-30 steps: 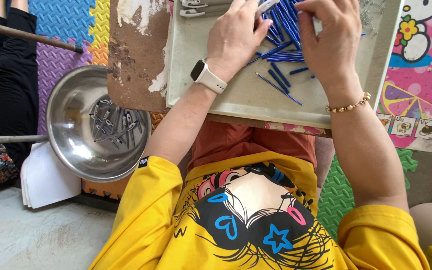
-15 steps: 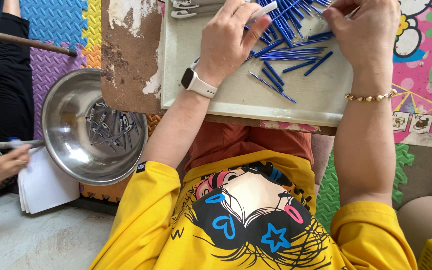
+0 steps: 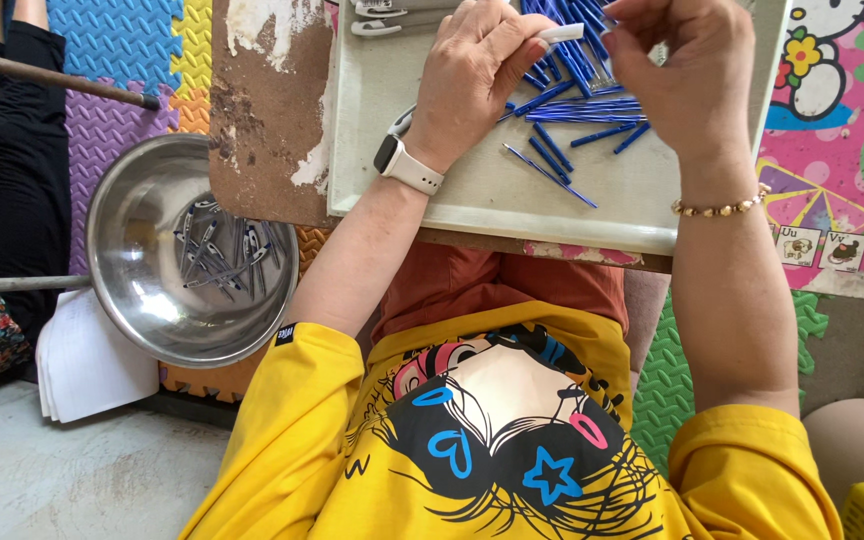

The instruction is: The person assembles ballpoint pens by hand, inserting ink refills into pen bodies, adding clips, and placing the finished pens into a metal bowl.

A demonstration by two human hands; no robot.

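Observation:
My left hand (image 3: 477, 65), a white watch on its wrist, pinches a small white tube (image 3: 564, 33) over a pale tray (image 3: 472, 195). My right hand (image 3: 687, 70), with a bead bracelet, hovers just to the right of the tube's end with its fingers bent; I cannot see whether it holds anything. Several thin blue rods (image 3: 562, 105) lie scattered on the tray under and between both hands. The tray rests on a worn brown board (image 3: 257, 120) across my lap.
A steel bowl (image 3: 127, 280) with several grey clips inside sits on the floor to the left. White paper (image 3: 82, 370) lies beneath it. Another person's dark-trousered legs (image 3: 2, 130) are at far left, with two poles. Coloured foam mats cover the floor.
The view shifted down so the tray sits lower in frame. My left hand now shows the white tube at its fingertips. Another person's hand seen at the left edge half a second ago is gone.

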